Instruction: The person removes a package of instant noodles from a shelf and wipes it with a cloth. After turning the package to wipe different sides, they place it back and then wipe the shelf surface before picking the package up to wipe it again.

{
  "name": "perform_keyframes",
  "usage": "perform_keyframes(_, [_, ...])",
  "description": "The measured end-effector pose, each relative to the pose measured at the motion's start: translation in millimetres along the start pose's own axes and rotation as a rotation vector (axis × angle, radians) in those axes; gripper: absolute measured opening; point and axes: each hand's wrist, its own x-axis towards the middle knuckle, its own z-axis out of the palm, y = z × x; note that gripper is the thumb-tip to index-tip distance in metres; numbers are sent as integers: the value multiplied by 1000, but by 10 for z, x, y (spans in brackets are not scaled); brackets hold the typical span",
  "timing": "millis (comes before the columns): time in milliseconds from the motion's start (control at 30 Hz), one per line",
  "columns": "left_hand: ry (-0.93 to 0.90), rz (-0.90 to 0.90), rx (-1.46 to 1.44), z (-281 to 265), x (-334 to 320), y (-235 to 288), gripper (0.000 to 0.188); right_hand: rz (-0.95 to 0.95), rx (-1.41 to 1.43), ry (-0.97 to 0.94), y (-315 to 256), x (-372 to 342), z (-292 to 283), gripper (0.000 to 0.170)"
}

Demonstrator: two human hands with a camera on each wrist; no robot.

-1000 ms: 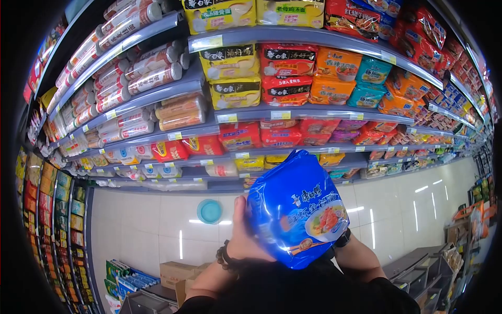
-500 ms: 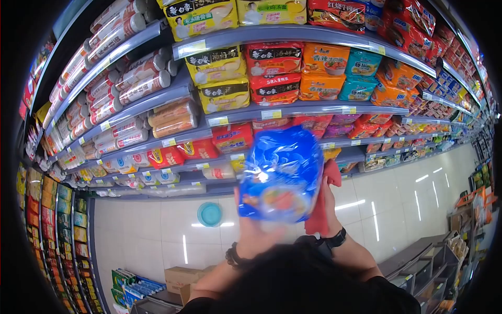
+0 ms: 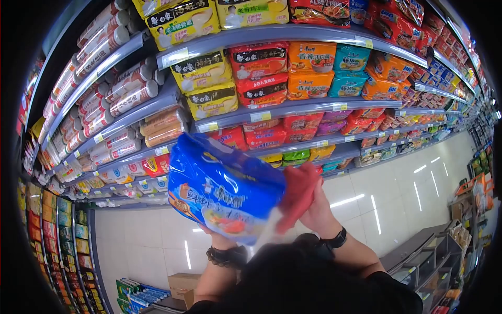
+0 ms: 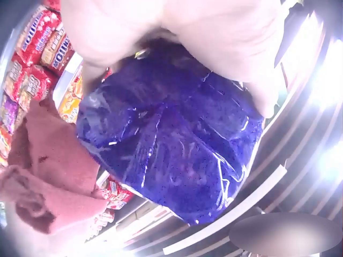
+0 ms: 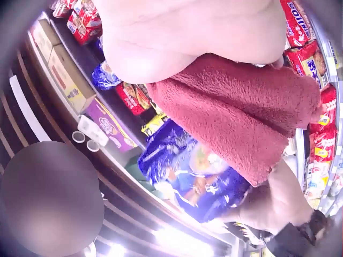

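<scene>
A blue plastic multipack of instant noodles (image 3: 219,183), printed with a bowl, is held tilted before the lower shelves. My left hand (image 4: 214,37) grips it from below with thumb and fingers spread round its sides; the pack hides most of that hand in the head view. In my right hand (image 3: 318,212) is a red fluffy cloth (image 3: 302,194), right at the pack's right end. The right wrist view shows the cloth (image 5: 236,107) hanging from the fingers and overlapping part of the pack (image 5: 193,171).
Shelves ahead carry yellow noodle packs (image 3: 212,99), orange packs (image 3: 312,56) and wrapped noodle rolls (image 3: 130,99). A cardboard box (image 3: 183,285) stands low at the left, over the tiled floor (image 3: 141,230). Grey display units (image 3: 418,267) are at lower right.
The noodle pack has swung left and tipped over from its more upright pose. The red cloth, hidden at first, has come into view and moved to the pack's right end.
</scene>
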Motion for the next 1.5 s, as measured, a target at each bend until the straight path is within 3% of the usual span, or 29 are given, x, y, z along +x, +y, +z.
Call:
perform_keyframes(33, [-109, -17, -92, -60, 20, -30, 118, -28, 11, 6, 22, 95, -132, 77])
perform_keyframes(133, [-219, -88, 85, -201, 4, -69, 114, -40, -123, -184, -232, 106, -46, 81])
perform_keyframes(267, [-68, -176, 336, -315, -3, -185, 81, -78, -657, -356, -427, 9, -113, 82])
perform_keyframes(367, [-175, -224, 678, -270, 158, -140, 53, -13, -882, -386, -682, -79, -158, 81])
perform_keyframes(400, [-333, -214, 828, -452, 213, -105, 53, 37, -904, -369, -705, -88, -276, 81])
perform_keyframes(500, [-414, -257, 809, 234, 419, -229, 61, 105, -727, -322, -939, -17, -227, 81])
perform_keyframes(567, [-244, -269, 610, 153, 447, -496, 73, 78, -696, -350, -1108, 72, -258, 78])
perform_keyframes(667, [-40, -226, 399, 558, 610, -803, 102, -53, -996, -496, -1363, 232, -381, 68])
perform_keyframes(767, [57, -409, 259, -143, 807, -1086, 76, 115, -908, -364, -1689, 385, -606, 63])
perform_keyframes(800, [47, -420, 220, -72, 888, -1164, 72, 168, -910, -313, -1857, 455, -740, 61])
perform_keyframes(867, [50, -414, 375, 29, 1059, -1306, 96, 228, -916, -138, -2185, 582, -958, 55])
perform_keyframes(933, [27, -426, 417, 256, 1275, -1460, 97, 240, -921, 103, -2585, 756, -1062, 48])
perform_keyframes(1067, [-30, -411, 436, 875, 1625, -1943, 99, -329, -989, 151, -3239, 1317, -1555, 30])
perform_keyframes(1133, [-28, -387, 421, 1168, 1761, -2222, 99, -486, -517, 126, -3694, 1441, -1045, 35])
perform_keyframes(1200, [-12, -354, 398, 1383, 1848, -2432, 99, -784, -776, 84, -4076, 1679, -849, 37])
perform_keyframes(1300, [24, -300, 378, 1594, 1902, -2616, 100, -680, -853, -172, -4657, 2073, -379, 31])
perform_keyframes(1367, [42, -273, 368, 1670, 1920, -2671, 100, -921, -1297, -179, -4963, 2501, -203, 32])
perform_keyframes(1433, [53, -249, 351, 1726, 1971, -2702, 100, -1343, -1934, -56, -5107, 2953, -276, 35])
perform_keyframes(1500, [70, -230, 341, 1768, 2028, -2716, 100, -1034, -2244, -24, -5136, 2963, -423, 42])
